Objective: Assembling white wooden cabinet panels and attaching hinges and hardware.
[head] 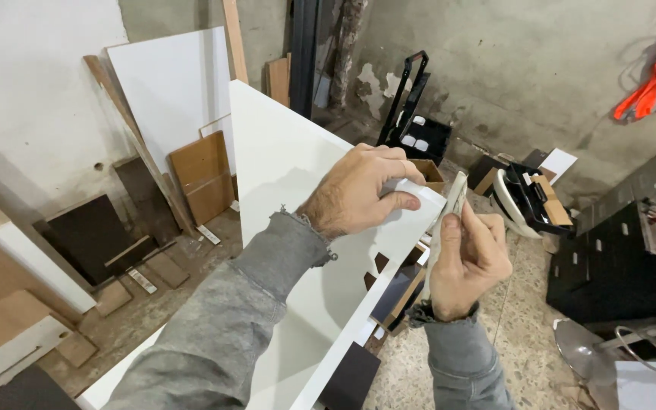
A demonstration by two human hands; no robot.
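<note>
White laminate panel (290, 190) stands tilted on edge among offcuts on the floor (487, 357). Your left hand (362, 190) is clamped over its upper corner. Your right hand (468, 258) is closed around a pale cloth-like strip (449, 216), held upright just beside that corner. If your left-hand grip slackens, the panel could tip or slide; pressing the strip off-line may miss the edge.

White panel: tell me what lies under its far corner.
Under the white panel, past the left hand, dark and brown board offcuts lie on the speckled floor. The panel hides whatever else is beneath it.
</note>
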